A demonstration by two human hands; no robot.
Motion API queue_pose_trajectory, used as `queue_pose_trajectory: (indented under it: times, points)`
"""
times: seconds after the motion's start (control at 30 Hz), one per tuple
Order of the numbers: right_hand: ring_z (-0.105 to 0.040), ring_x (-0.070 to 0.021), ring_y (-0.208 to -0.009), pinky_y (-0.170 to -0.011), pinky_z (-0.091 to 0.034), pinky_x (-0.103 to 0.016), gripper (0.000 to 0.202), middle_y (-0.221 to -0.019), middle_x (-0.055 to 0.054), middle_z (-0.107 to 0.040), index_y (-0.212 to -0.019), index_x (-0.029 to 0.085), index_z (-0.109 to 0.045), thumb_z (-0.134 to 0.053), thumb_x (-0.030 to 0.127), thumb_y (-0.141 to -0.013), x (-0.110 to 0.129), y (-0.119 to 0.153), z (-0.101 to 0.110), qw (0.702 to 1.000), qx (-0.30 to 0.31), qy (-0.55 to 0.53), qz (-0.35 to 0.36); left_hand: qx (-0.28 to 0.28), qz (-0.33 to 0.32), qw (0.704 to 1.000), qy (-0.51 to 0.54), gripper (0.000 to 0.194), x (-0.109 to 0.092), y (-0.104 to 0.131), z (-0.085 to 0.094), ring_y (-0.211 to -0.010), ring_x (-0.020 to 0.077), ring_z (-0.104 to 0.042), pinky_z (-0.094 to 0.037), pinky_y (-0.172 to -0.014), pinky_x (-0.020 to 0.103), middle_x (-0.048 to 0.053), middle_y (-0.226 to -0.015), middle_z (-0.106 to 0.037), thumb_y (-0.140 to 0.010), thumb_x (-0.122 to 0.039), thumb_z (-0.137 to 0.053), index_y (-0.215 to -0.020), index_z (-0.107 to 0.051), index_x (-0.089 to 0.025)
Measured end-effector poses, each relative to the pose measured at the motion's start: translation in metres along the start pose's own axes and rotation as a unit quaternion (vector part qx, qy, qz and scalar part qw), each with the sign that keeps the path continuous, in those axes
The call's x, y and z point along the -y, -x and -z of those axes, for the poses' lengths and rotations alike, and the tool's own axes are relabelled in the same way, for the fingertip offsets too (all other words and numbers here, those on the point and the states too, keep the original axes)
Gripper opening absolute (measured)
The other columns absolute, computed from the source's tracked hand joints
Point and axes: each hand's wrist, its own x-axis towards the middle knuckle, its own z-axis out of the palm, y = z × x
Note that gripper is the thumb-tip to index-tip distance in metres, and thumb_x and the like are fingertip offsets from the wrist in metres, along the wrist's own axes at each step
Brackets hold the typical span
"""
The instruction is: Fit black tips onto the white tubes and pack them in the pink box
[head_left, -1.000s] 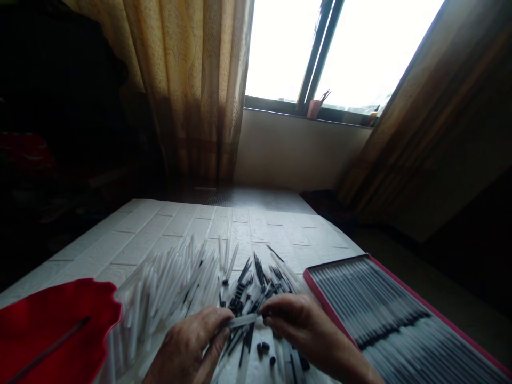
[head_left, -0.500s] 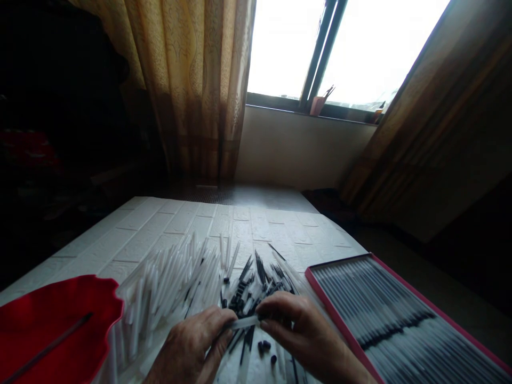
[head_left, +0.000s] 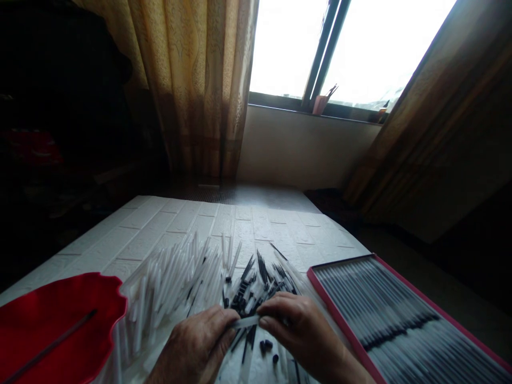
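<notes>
A short whitish translucent tube spans the gap between my two hands at the lower middle. Its left end is pinched between thumb and fingers of my left hand. The right end is gripped by my right hand, whose fingertips are pressed together there. Black caps and dark thin refills lie heaped just beyond the hands. Several small black caps rest on the white table below the tube. Many clear tubes are piled left of the dark parts.
A red scalloped bowl with one pen-like stick in it stands at the left. At the right lies a red-edged box with rows of pens. The white brick-patterned table extends toward the curtain and window.
My right fingers have closed in more around the tube's right end. The whole view has shifted slightly, with little other hand movement.
</notes>
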Motion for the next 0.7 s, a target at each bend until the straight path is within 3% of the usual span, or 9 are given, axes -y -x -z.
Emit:
queue_pose_trajectory:
  times: [0.17,0.43,0.7]
  points:
    - [-0.065,-0.0146,-0.063,-0.06,-0.043,-0.022,0.02,-0.072,-0.004,-0.068,-0.075,0.019,-0.071,-0.057,0.024,-0.09,-0.001,0.001,-0.002,0.997,0.005,0.071,0.019,0.0,-0.002,1.0,0.001,0.018,0.001,0.001,0.0,-0.074,0.0171,-0.072,-0.058,-0.067,0.024,0.001,-0.084,-0.072,-0.099,-0.022,-0.041,-0.107,-0.057,-0.024]
    - [-0.052,-0.0114,-0.052,-0.053,-0.03,-0.024,0.039,-0.059,0.001,-0.056,-0.06,0.02,-0.048,-0.039,0.028,-0.098,-0.005,0.002,-0.012,0.985,-0.004,0.16,0.063,0.015,-0.011,1.0,0.015,0.02,0.001,0.0,-0.001,-0.075,0.016,-0.073,-0.058,-0.068,0.022,0.0,-0.086,-0.073,-0.101,-0.023,-0.039,-0.109,-0.057,-0.024]
    - [-0.058,-0.0132,-0.062,-0.059,-0.038,-0.022,0.025,-0.069,-0.001,-0.061,-0.07,0.019,-0.057,-0.05,0.024,-0.093,-0.003,0.001,-0.006,0.994,0.019,0.094,0.048,0.038,-0.016,0.999,-0.01,0.024,0.002,-0.001,0.003,-0.07,0.0176,-0.073,-0.058,-0.062,0.024,0.001,-0.079,-0.072,-0.102,-0.025,-0.033,-0.102,-0.056,-0.023]
